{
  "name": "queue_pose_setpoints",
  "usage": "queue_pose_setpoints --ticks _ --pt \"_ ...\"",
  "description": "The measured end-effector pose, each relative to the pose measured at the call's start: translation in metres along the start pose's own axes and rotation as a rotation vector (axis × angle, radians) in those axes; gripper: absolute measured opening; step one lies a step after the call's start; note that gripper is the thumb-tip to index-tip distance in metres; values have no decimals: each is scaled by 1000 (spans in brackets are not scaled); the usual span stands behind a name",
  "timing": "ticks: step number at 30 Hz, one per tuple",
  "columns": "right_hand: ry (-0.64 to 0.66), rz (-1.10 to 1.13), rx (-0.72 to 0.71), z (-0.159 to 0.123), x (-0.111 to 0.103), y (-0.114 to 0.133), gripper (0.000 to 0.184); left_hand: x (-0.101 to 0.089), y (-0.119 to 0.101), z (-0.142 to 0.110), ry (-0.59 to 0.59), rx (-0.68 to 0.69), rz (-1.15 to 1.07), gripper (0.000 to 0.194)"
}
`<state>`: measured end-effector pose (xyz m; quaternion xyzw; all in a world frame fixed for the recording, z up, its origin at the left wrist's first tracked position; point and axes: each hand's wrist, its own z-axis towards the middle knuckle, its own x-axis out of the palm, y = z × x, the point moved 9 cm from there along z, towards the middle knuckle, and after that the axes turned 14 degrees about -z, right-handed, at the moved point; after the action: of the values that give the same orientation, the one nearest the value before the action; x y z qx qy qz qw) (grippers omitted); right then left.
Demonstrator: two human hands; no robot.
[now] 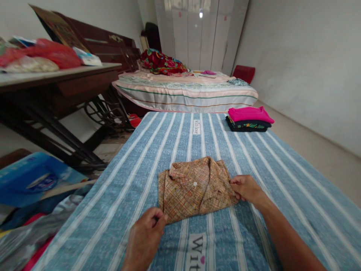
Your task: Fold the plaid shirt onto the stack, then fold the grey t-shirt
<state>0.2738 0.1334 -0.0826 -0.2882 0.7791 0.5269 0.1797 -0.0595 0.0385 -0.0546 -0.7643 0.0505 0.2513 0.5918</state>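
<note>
A brown plaid shirt (187, 199) lies folded into a rough rectangle on the blue striped bedspread (152, 150). Its collar faces away from me and a pale button shows near the middle. My left hand (148, 235) pinches the near left corner, fingers closed. At the shirt's right edge, my right hand (248, 190) is closed on the fabric between thumb and fingers.
A stack of folded clothes (249, 119), pink on top of dark ones, sits at the far right of the bedspread. Beyond stands a bed (186, 90). To the left are a sewing-machine table (109, 67), a blue box (36, 177) and loose clothes (53, 222).
</note>
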Motion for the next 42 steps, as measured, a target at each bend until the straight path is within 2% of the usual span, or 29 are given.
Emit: queue_pose_setpoints --ticks 5,9,15,20,24,28,33,38,42 --pt "39 -65 23 -2 3 1 18 0 -1 0 0 9 17 24" --pt "52 -9 1 -3 5 2 16 -1 -8 -3 -1 2 2 24" --pt "-90 129 -96 -7 -8 6 22 -1 -1 -2 -15 14 -11 23" --pt "-100 257 -62 -14 -2 6 29 -1 -5 -4 -11 15 -12 24" --pt "-141 248 -42 -17 0 9 24 -1 -9 -7 0 -5 -8 22" --pt "-203 349 -54 -15 -6 7 19 -2 -9 -7 -13 -10 -1 23" --pt "-176 351 1 -8 -1 -7 20 2 -11 -9 26 -11 48 20" --pt "-161 272 9 -10 -1 -4 25 -2 -14 -5 81 4 121 23" --pt "-77 202 74 -4 0 -1 27 -20 -30 17 -11 38 209 19"
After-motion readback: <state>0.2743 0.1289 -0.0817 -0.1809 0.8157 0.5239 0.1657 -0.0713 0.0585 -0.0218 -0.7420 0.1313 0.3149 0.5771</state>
